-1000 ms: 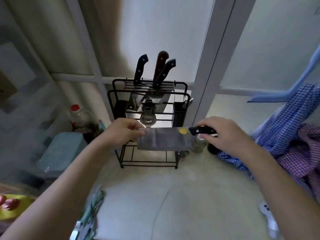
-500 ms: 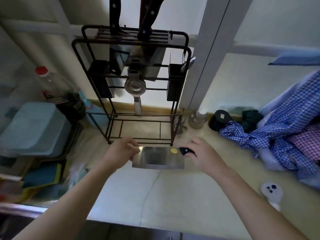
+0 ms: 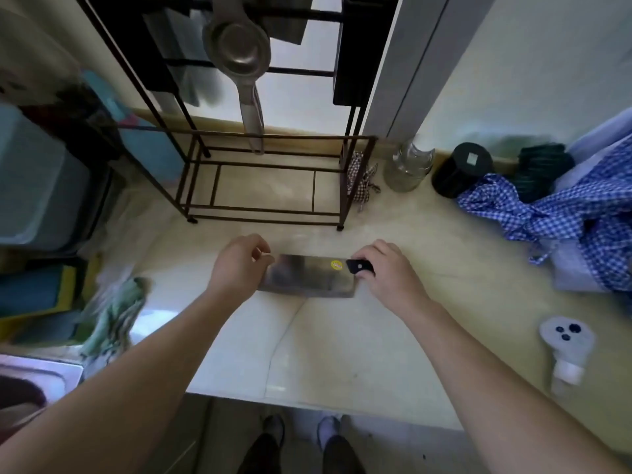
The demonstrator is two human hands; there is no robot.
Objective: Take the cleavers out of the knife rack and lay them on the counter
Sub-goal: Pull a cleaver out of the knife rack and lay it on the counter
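Cleaver [image 3: 309, 278] lies flat on the pale desk [image 3: 359, 350] at mid-frame, just below the black knife rack [image 3: 270, 186]. Right hand [image 3: 390, 275] is closed around its black handle; left hand [image 3: 236, 265] pinches the blade's far end with curled fingers. A blue checked cloth [image 3: 554, 206] sits at right.

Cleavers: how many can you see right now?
1. The steel cleaver with the black handle and yellow sticker is low over the pale counter, between both hands. The black wire knife rack is cut off above; more may be hidden.
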